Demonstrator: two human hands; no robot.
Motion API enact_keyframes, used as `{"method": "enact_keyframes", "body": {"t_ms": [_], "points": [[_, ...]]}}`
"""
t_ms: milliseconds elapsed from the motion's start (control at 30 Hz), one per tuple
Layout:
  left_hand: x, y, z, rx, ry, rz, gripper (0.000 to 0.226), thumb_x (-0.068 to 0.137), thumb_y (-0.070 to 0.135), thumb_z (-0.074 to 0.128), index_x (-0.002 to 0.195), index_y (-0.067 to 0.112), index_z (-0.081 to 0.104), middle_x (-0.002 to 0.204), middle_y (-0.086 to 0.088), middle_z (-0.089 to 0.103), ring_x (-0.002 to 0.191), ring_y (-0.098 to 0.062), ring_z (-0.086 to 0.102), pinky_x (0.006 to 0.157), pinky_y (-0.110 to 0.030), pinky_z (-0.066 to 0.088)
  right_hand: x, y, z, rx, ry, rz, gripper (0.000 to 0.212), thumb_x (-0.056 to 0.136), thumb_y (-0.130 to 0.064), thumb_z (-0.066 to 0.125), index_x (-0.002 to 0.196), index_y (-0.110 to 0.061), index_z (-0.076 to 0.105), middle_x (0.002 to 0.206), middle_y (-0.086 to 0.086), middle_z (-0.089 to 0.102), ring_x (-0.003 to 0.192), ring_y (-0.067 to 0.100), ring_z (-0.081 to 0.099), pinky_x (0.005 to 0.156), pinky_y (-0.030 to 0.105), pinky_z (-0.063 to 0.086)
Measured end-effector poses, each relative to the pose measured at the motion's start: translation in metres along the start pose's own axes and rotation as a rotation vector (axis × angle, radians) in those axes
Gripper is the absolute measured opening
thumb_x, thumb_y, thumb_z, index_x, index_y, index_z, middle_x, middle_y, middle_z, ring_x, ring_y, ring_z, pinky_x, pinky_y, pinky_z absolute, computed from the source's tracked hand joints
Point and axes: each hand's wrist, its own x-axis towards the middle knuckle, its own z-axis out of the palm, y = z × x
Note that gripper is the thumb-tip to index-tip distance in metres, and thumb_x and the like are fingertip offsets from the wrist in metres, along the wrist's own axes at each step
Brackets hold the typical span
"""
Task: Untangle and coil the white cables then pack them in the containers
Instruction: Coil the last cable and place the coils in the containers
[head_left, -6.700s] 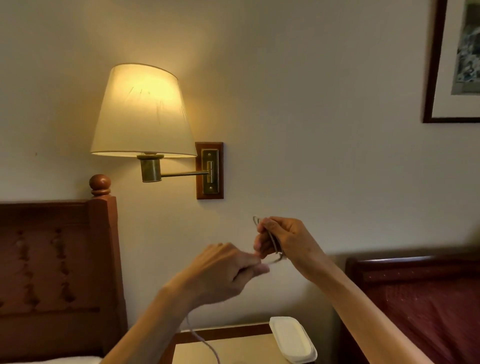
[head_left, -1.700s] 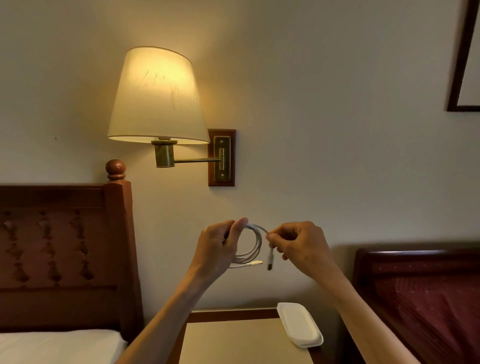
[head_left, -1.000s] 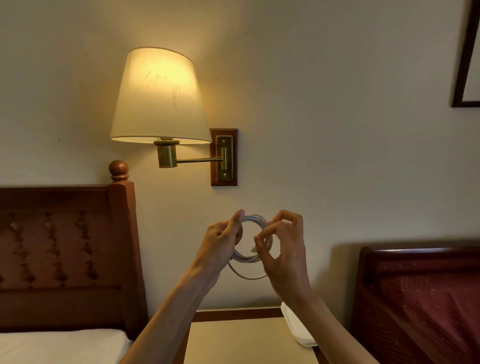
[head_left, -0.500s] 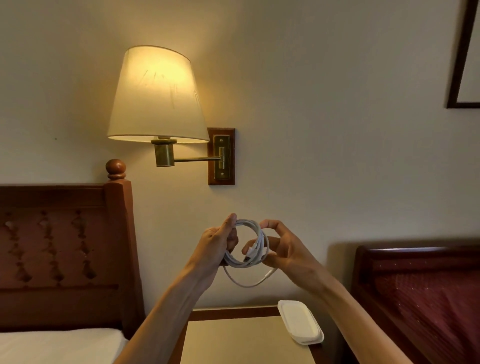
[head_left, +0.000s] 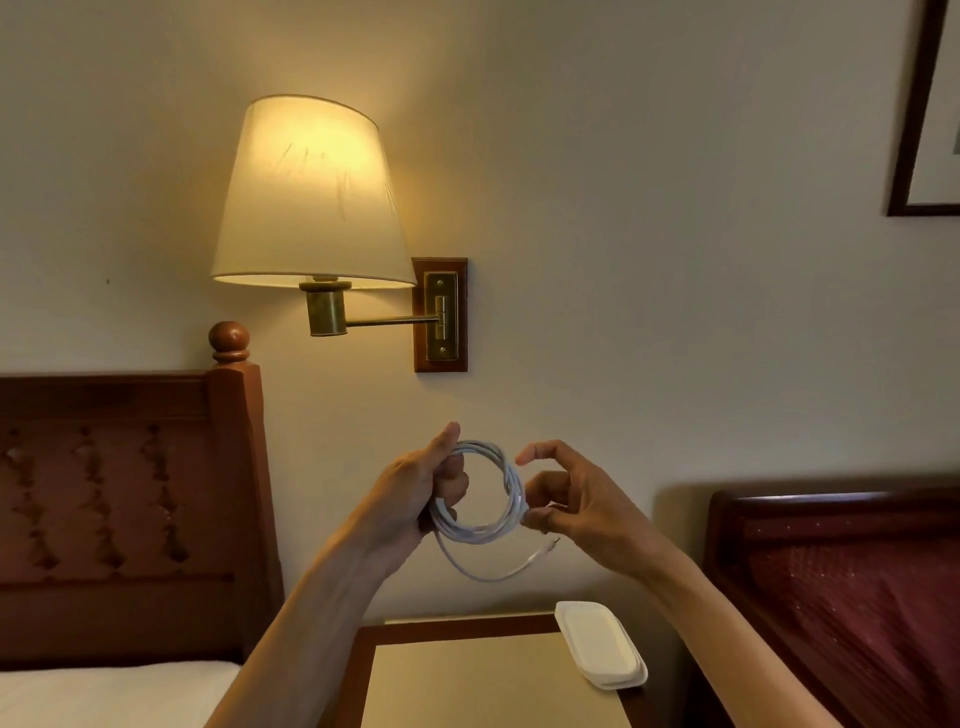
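A white cable (head_left: 506, 493) is wound into a round coil held up in front of the wall. My left hand (head_left: 415, 493) grips the coil's left side, thumb raised over the top. My right hand (head_left: 576, 504) pinches the coil's right side between thumb and lower fingers, with the index finger lifted free. One loose end with a plug (head_left: 540, 556) hangs in a loop below the coil. A stack of white lidded containers (head_left: 600, 644) lies on the nightstand (head_left: 467, 675) below my right forearm.
A lit wall lamp (head_left: 309, 197) hangs above the hands. A wooden headboard (head_left: 130, 493) and white bedding (head_left: 104, 696) stand at the left. A second bed with a dark red cover (head_left: 857, 597) is at the right. A picture frame (head_left: 924, 114) hangs at the upper right.
The trailing cable was wound into a coil between both hands. In the last half second my right hand shifted to pinch the coil's right side, and the loose end hangs lower.
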Motion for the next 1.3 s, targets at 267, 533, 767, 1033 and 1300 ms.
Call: {"method": "enact_keyframes", "body": {"t_ms": [267,533,767,1033,1300], "points": [[0.003,-0.008,0.009,0.225,0.032,0.073,0.047,0.093,0.054,0.048,0.058,0.024,0.041,0.057,0.002,0.031,0.054,-0.014,0.028,0.060,-0.031,0.027,-0.002,-0.020,0.001,0.507,-0.229,0.081,0.028,0.078,-0.029,0.058,0.088,-0.006,0.070,0.087,0.012,0.062,0.084,0.021,0.056,0.084,0.032,0.045],[0.002,-0.015,0.009,0.257,0.002,0.160,0.048,0.097,0.050,0.043,0.069,0.014,0.060,0.055,0.005,0.047,0.051,-0.011,0.034,0.051,-0.024,0.029,0.002,-0.023,0.025,1.109,-0.079,0.173,0.034,0.103,-0.028,0.037,0.087,-0.008,0.060,0.076,0.006,0.048,0.062,0.014,0.043,0.069,0.029,0.044],[0.008,-0.051,-0.036,0.358,-0.049,0.340,0.048,0.086,0.058,0.055,0.084,0.013,0.069,0.063,0.000,0.039,0.053,-0.015,0.032,0.047,-0.024,0.028,0.001,-0.024,0.006,1.042,0.042,0.295,0.039,0.103,-0.029,0.033,0.074,-0.013,0.053,0.064,-0.002,0.023,0.053,0.010,0.025,0.051,0.024,0.035],[-0.003,-0.106,-0.065,0.533,0.145,0.305,0.020,0.097,0.025,0.048,0.095,0.033,0.066,0.067,-0.004,0.061,0.061,-0.022,0.056,0.057,-0.035,0.045,-0.002,-0.020,-0.006,1.144,0.060,0.333,0.041,0.104,-0.031,0.032,0.073,-0.014,0.052,0.062,-0.004,0.027,0.051,0.009,0.028,0.049,0.024,0.036],[-0.007,-0.083,-0.052,0.158,0.319,0.056,0.013,0.089,-0.002,0.062,0.093,0.005,0.072,0.089,-0.016,0.074,0.080,-0.030,0.071,0.067,-0.032,0.060,0.000,-0.021,-0.005,1.174,-0.017,0.362,0.038,0.101,-0.028,0.035,0.068,-0.015,0.050,0.060,-0.005,0.025,0.050,0.009,0.025,0.048,0.023,0.032]]}}
